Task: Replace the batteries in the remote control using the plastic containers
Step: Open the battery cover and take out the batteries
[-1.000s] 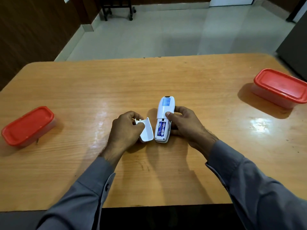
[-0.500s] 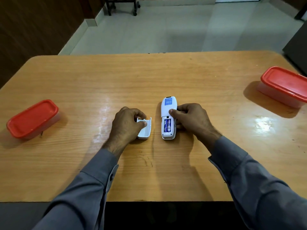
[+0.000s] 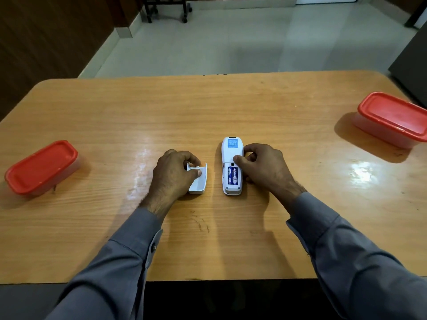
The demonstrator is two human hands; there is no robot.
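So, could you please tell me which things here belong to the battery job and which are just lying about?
Job: remote control, batteries in it, battery cover under left hand, right hand, two red-lidded containers.

Lying about: wheeled stand on the floor.

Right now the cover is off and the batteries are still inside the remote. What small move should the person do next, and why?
Probably let go of the cover, which already lies on the table, and bring the left hand over to pull out the first of the batteries. They sit exposed in the remote, the right hand steadies it, and both containers have their lids on.
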